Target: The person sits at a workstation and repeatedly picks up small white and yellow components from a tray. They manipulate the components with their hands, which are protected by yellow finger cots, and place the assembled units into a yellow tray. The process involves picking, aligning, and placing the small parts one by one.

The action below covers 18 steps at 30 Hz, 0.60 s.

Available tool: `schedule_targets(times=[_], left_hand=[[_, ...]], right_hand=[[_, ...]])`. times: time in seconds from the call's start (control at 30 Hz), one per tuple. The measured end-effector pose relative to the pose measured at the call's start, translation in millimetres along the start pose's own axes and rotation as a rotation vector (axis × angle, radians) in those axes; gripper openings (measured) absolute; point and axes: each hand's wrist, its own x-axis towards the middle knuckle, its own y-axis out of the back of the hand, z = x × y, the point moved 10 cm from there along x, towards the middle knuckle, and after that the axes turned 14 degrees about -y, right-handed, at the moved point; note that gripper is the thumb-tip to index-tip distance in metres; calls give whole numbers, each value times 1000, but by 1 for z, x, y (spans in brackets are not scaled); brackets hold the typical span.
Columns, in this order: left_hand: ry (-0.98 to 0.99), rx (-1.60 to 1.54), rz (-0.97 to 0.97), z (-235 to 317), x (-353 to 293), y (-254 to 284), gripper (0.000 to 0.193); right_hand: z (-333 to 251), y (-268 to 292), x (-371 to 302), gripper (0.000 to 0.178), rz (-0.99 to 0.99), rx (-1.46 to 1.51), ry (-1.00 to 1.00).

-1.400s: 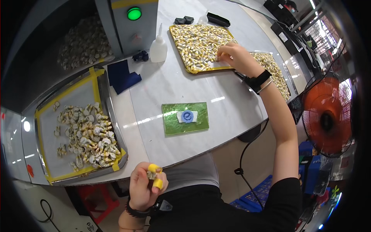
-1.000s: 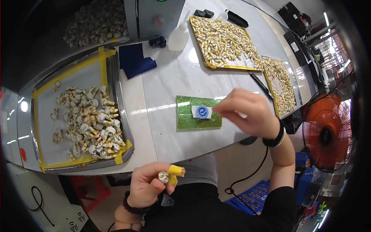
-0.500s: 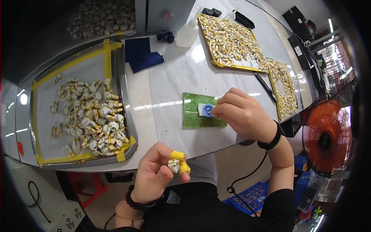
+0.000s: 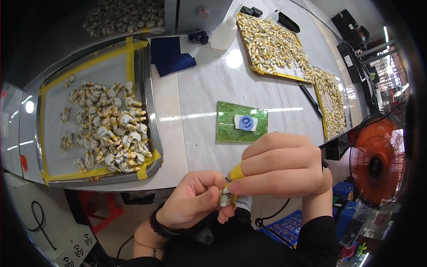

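Note:
My left hand (image 4: 193,200) is closed, holding a small white-and-yellow part (image 4: 225,198) between thumb and fingers. Dark slots or lines mark the part's white face. Over it reaches my right hand (image 4: 282,167), fingers bent and pinched together at the part. A yellow sleeve-like piece (image 4: 235,172) shows at the right fingertips; what they pinch is hidden. Just beyond the hands lies a green plate (image 4: 227,133). On it rests a white pad (image 4: 237,121) bearing a round blue disc (image 4: 246,123) with a darker ring.
At left, a yellow-taped metal tray (image 4: 153,133) holds a heap of white-and-yellow parts (image 4: 111,127). Two trays (image 4: 271,46) of small yellow-white pieces stand far right, beside a black pen-like tool (image 4: 310,100). A white bottle (image 4: 223,34) and blue cloth (image 4: 171,58) lie behind. An orange fan (image 4: 378,160) stands right.
My right hand has left the blue disc and come back to my left hand, meeting the white-and-yellow part there. The left hand has moved slightly right. The view has shifted a little.

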Motion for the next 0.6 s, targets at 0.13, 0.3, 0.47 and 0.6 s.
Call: schedule_targets(times=[0.13,0.3,0.47,0.6], left_hand=[[80,-66,-35,-7,1,-3,32],[78,-83,-64,-8,3,-13,34],[48,29,-31,-3,3,-6,31],[-23,278,38,12,2,-3,24]], right_hand=[[-6,-3,0,12,-9,11,75],[-8,-3,1,17,-76,58,91],[-7,-2,-4,17,-60,32,73],[-2,2,-6,14,11,25,-49]])
